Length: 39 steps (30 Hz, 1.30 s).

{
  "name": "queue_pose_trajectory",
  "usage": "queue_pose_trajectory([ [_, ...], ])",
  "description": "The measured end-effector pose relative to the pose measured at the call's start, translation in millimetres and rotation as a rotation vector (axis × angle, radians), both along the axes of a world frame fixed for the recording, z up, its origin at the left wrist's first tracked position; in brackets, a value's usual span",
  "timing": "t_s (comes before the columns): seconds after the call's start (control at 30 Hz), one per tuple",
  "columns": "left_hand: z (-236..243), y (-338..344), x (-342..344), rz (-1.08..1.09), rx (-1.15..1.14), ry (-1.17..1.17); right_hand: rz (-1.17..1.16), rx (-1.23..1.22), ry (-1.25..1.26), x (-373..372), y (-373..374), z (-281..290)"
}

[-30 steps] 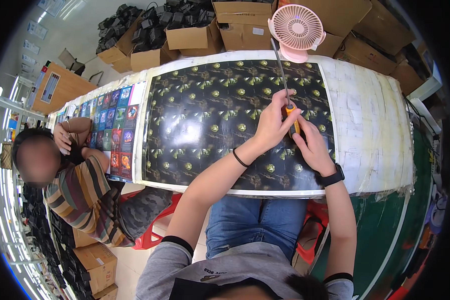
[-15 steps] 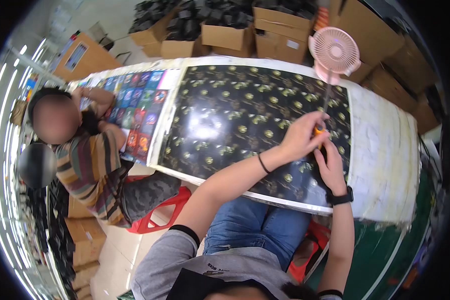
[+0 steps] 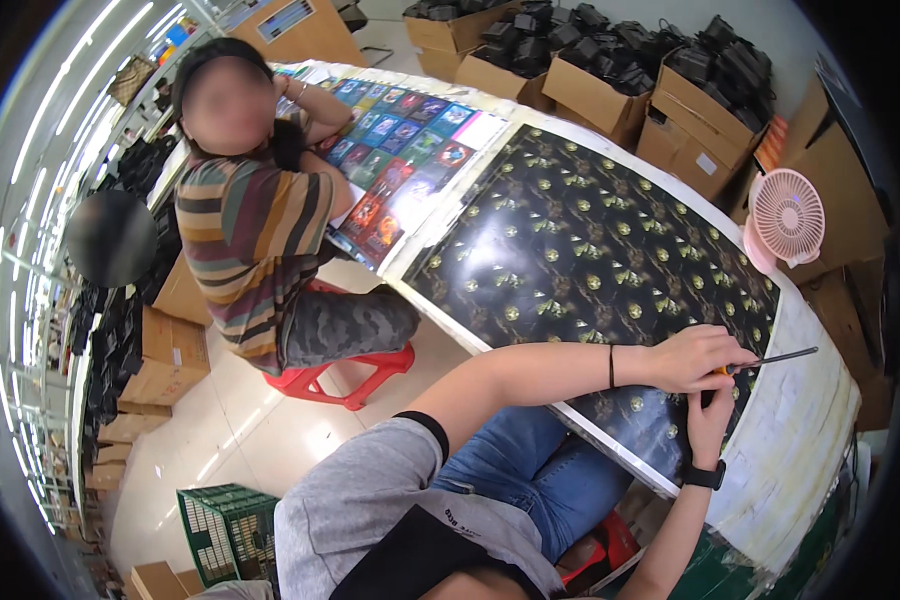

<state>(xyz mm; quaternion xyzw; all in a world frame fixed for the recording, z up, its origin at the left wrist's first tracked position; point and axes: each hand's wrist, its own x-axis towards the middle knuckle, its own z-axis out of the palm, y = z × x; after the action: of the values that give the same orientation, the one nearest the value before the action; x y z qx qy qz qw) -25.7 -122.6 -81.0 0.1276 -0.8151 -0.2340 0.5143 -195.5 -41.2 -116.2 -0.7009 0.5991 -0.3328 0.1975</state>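
My left hand (image 3: 698,358) is closed round the orange handle of a screwdriver (image 3: 782,357). Its long dark shaft points right, past the edge of the dark sheet. From below, my right hand (image 3: 708,418) reaches up to the handle, and its fingertips are pinched at it; part of that grip is hidden behind my left fingers. Both hands are above the near right part of the glossy black sheet (image 3: 580,250), which bears a repeated gold and green pattern and covers this part of the table.
A pink fan (image 3: 785,215) stands at the table's far right. Boxes (image 3: 590,95) of black devices line the far side. To the left, a person in a striped shirt (image 3: 255,240) sits on a red stool (image 3: 345,378) beside a colourful card-print sheet (image 3: 395,150). A green crate (image 3: 228,535) stands on the floor.
The view has swung left, so the scene appears shifted to the right. The screwdriver's shaft, pointing away from me before, now points right. Both hands remain together at its handle.
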Motion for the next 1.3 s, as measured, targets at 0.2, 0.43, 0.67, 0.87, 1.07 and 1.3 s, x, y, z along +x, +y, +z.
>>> queue_pose_trajectory([
  [0.2,-3.0,0.8,-2.0,0.027,-0.037,0.014,-0.02,-0.122,-0.047,3.4,-2.6,2.1],
  [0.43,-0.7,1.5,-4.3,0.013,0.005,0.097,-0.067,-0.119,0.012,6.4,-0.5,10.5],
  [0.67,1.3,1.4,-0.9,0.001,0.056,0.066,-0.167,-0.086,-0.076,-0.6,-1.2,3.4],
  [0.87,1.3,1.4,-0.9,0.01,0.043,0.058,-0.147,-0.153,-0.189,-0.8,0.4,-0.5],
  [1.07,0.8,0.9,-1.3,0.012,0.022,0.067,-0.147,-0.184,-0.163,-7.7,1.3,-7.4],
  [1.3,2.6,-0.6,-0.8,0.019,0.023,0.068,-0.168,-0.15,-0.169,-0.3,0.4,2.4],
])
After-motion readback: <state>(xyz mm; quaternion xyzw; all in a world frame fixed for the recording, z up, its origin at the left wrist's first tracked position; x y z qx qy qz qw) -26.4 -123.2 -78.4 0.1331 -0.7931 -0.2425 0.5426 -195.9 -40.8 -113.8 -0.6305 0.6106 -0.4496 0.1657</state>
